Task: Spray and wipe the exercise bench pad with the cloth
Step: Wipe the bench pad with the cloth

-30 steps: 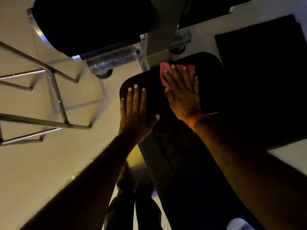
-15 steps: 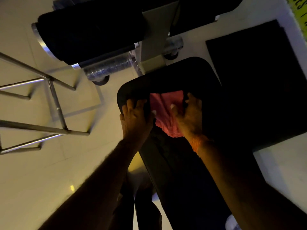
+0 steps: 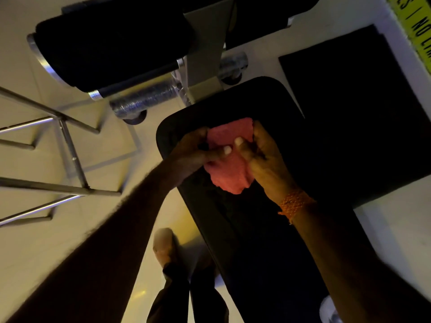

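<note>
Head view, read from left to right. At the 9 o'clock edge, a chrome tube frame (image 3: 70, 145) stands on the pale floor (image 3: 35, 241). Above it, toward 11 o'clock, a black padded roller (image 3: 112, 50) with a metal end cap lies across a grey upright post (image 3: 205, 43).

The left forearm enters from 7 o'clock and rises to the centre. The left hand (image 3: 193, 152) is closed on the left edge of the pink cloth (image 3: 229, 159), thumb pressed onto the fabric. A foot (image 3: 164, 245) is visible on the floor at 6 o'clock, beside the bench.

The cloth sits just above frame centre, stretched between both hands over the upper end of the black exercise bench pad (image 3: 256, 229). Its lower portion hangs crumpled toward the pad; in this dim light it is unclear whether the cloth touches the pad surface. The pad runs from the centre down toward 5 o'clock.

The right hand (image 3: 261, 152) grips the right edge of the cloth, thumb tip on the fabric close to the left thumb. An orange woven wristband (image 3: 293, 202) circles the right wrist. At 2 o'clock, a black floor mat (image 3: 361, 101) lies beside the pad. At 1 o'clock, a yellow strip (image 3: 417, 24) with dark lettering crosses the corner.
</note>
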`<state>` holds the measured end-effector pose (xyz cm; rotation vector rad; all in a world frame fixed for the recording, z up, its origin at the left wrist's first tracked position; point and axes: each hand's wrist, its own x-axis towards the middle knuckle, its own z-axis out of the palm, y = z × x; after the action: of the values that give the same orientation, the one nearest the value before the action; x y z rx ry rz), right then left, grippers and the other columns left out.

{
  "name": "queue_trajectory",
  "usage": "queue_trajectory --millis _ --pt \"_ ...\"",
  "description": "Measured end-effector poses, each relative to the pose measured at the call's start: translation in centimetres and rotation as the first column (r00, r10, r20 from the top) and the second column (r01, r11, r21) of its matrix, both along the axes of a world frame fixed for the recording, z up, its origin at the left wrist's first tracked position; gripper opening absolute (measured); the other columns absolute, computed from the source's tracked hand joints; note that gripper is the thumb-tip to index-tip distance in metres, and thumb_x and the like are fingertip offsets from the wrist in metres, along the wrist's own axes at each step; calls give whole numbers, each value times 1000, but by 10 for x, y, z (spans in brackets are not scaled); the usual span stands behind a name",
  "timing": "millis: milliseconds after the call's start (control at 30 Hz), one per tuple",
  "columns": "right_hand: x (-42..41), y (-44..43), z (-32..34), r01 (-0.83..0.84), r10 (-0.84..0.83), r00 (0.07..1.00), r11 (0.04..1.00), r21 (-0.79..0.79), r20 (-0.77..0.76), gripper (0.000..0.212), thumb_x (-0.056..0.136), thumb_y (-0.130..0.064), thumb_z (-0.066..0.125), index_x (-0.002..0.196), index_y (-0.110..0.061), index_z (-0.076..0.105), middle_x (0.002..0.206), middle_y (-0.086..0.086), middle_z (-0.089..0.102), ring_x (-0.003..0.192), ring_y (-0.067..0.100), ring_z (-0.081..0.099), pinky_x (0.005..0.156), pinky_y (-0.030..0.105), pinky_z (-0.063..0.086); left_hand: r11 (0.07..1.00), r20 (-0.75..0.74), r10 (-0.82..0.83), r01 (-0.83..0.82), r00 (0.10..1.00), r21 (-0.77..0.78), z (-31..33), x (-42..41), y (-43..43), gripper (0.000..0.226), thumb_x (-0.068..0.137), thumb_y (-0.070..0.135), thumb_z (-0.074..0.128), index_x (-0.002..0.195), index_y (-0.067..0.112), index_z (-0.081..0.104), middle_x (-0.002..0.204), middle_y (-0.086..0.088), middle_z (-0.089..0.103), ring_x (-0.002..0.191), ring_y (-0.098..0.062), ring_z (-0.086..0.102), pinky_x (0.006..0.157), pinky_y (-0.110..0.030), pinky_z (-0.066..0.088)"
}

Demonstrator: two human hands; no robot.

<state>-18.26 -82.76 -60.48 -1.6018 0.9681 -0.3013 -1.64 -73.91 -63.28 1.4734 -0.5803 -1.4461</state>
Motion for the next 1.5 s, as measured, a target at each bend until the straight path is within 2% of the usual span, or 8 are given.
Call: queue_trajectory --millis 200,300,433,600,867,967,1133,1500 --pt "3 0 -7 -98 56 980 971 -220 -189 46 108 -31 48 151 -17 39 120 -10 56 95 -6 56 74 0 43 995 -17 96 -95 995 15 1 -1 23 47 82 22 81 126 12 67 121 -6 74 115 -26 70 89 -38 61" --pt "12 3 -11 -162 92 967 942 -295 -236 43 108 -34 47 145 -14 42 111 -5 60 92 13 65 69 7 44 998 307 61 -66 950 5 6 -5 30 49 87 37 73 124 6 63 119 -14 70 113 -32 66 95 -55 56" --pt "46 -11 -16 -106 37 979 932 -345 -200 38 105 -34 55 135 -11 50 108 2 67 91 12 62 68 18 43 992 692 127 -94 711 -86 11 9 27 45 97 48 60 121 10 58 102 -3 69 92 -26 68 79 -48 57" --pt "68 -26 -41 -215 77 934 902 -375 -349 44 103 -22 57 145 -11 50 137 13 58 125 30 56 102 45 49 985 934 55 -171 353 7 -13 30 17 52 101 35 59 146 11 48 146 -14 53 134 -34 51 104 -52 48" --pt "6 -4 -86 -357 74 871 773 -525 -485 56 109 -33 39 161 -15 31 172 5 18 160 25 11 129 51 15 960 936 -280 58 212 273 -65 -2 -7 85 95 78 28 164 32 10 172 -12 -5 158 -38 -9 123 -63 -5" --pt "-8 -1 -93 -400 60 841 738 -543 -538 61 109 -45 30 163 -20 23 174 1 11 161 22 4 130 47 8 963 952 -271 55 143 265 -70 -1 -8 95 89 86 29 164 32 8 172 -16 -2 157 -43 -4 122 -66 -2" --pt "-12 -2 -93 -451 67 813 701 -552 -579 65 107 -50 24 164 -20 21 174 1 10 161 23 4 130 48 9 945 953 -302 128 -8 301 -72 11 -9 67 105 62 28 164 35 10 170 -20 10 156 -46 9 121 -69 13" --pt "-21 8 -99 -458 38 793 696 -553 -608 66 107 -54 21 165 -25 10 174 -1 0 161 24 -3 129 54 9 948 953 -298 132 50 290 -66 25 5 58 111 43 26 164 24 14 172 -7 7 159 -35 3 127 -54 6"
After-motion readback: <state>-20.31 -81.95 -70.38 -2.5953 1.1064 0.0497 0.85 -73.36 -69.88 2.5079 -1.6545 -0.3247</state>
